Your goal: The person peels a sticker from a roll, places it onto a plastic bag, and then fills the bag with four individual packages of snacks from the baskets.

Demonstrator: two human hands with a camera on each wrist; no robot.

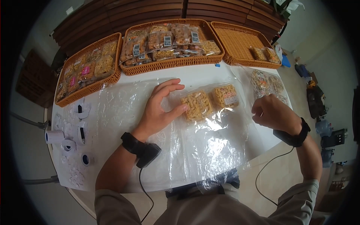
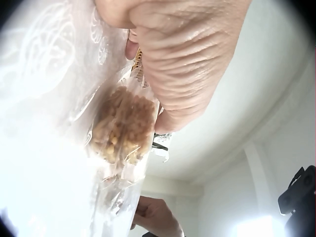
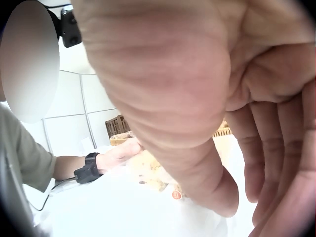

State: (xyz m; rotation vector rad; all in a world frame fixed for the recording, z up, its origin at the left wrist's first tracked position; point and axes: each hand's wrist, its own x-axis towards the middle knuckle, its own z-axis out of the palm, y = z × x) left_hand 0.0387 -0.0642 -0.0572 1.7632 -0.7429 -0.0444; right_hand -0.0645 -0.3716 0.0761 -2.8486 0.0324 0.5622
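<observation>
Two clear packs of yellow, crunchy-looking snack pieces lie side by side on clear plastic film in the middle of the table. My left hand (image 1: pixel 159 107) is beside the left pack (image 1: pixel 196 105), its fingers spread and its thumb tip right at the pack's edge. Printed lettering shows on the right pack (image 1: pixel 225 96). To the right of both, my right hand (image 1: pixel 275 112) hovers near the film's edge. Its fingers (image 3: pixel 273 148) are loosely bent and hold nothing in the right wrist view. The clear film (image 1: pixel 215 150) runs down over the table's front edge.
Wicker trays (image 1: pixel 172 68) of packed snacks line the back, one at the right (image 1: pixel 240 62) holding two packs. More packs in plastic (image 1: pixel 267 83) lie at the right. Label rolls (image 1: pixel 68 145), markers (image 1: pixel 82 135) and paper scraps (image 1: pixel 77 176) lie left.
</observation>
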